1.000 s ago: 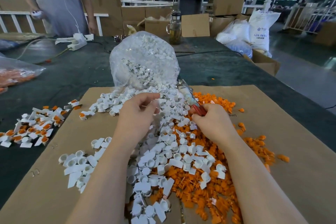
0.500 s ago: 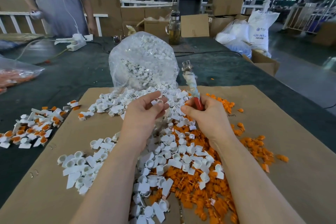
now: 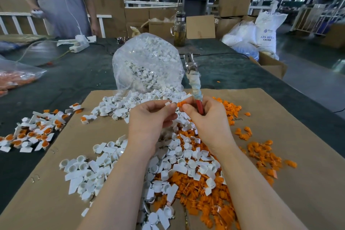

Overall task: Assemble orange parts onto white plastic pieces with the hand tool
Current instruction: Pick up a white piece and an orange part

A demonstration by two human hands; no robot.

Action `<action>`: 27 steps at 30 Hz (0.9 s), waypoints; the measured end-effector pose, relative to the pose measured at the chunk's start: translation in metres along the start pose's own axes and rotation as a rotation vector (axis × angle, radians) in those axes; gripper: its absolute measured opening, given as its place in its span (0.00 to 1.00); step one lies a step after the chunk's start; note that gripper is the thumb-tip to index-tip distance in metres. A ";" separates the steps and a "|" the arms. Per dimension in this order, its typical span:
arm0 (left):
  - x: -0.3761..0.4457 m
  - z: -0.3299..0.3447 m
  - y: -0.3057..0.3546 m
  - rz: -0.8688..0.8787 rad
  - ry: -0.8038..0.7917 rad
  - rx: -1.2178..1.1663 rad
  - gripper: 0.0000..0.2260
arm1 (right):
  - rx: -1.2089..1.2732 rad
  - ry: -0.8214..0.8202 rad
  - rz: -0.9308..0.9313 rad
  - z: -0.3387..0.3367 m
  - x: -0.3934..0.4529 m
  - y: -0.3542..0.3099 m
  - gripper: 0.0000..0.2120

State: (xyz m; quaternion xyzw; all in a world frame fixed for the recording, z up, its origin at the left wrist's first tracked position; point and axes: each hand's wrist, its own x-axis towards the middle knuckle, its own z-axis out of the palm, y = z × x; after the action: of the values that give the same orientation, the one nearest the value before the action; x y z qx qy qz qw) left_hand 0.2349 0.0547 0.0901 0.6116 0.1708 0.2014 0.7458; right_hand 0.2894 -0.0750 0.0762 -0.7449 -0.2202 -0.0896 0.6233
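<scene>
Both hands raised, left hand (image 3: 149, 117) pinching one white piece (image 3: 168, 103), right hand (image 3: 207, 117) one orange part (image 3: 180, 103), one hand tool (image 3: 194, 84)

Two hands work above one cardboard sheet (image 3: 298, 117): the left hand (image 3: 149, 125) and the right hand (image 3: 209, 123). One hand tool (image 3: 194, 82) stands over the sheet. On it lie white pieces (image 3: 177, 162) and orange parts (image 3: 261, 155), too many to count. Behind the sheet is one clear bag (image 3: 147, 61); left of it, one heap of assembled pieces (image 3: 31, 132).
</scene>
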 end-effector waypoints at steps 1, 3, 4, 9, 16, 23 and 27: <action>0.000 0.000 0.001 -0.008 -0.011 -0.006 0.05 | -0.023 0.009 -0.020 0.001 0.000 0.000 0.03; -0.001 0.002 0.001 -0.017 -0.036 -0.011 0.05 | -0.081 0.027 -0.056 0.002 -0.001 -0.001 0.03; -0.002 0.003 0.001 -0.018 -0.047 -0.011 0.05 | -0.105 0.039 -0.064 0.002 -0.001 -0.001 0.03; -0.004 0.005 0.000 -0.006 -0.051 -0.042 0.07 | -0.177 0.103 -0.084 0.004 -0.003 -0.001 0.06; -0.005 0.006 0.000 0.064 -0.034 0.001 0.04 | -0.200 0.119 -0.096 0.003 -0.003 -0.001 0.06; -0.007 0.008 -0.001 0.115 -0.028 0.074 0.04 | -0.185 0.124 -0.119 0.002 -0.004 -0.002 0.09; -0.008 0.008 -0.001 0.141 -0.014 0.136 0.05 | -0.196 0.120 -0.107 0.002 -0.003 -0.001 0.06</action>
State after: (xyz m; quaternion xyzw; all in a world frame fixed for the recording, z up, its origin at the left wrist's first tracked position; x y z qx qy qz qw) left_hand 0.2323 0.0438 0.0908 0.6726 0.1354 0.2372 0.6878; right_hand 0.2857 -0.0740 0.0755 -0.7827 -0.2123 -0.1882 0.5540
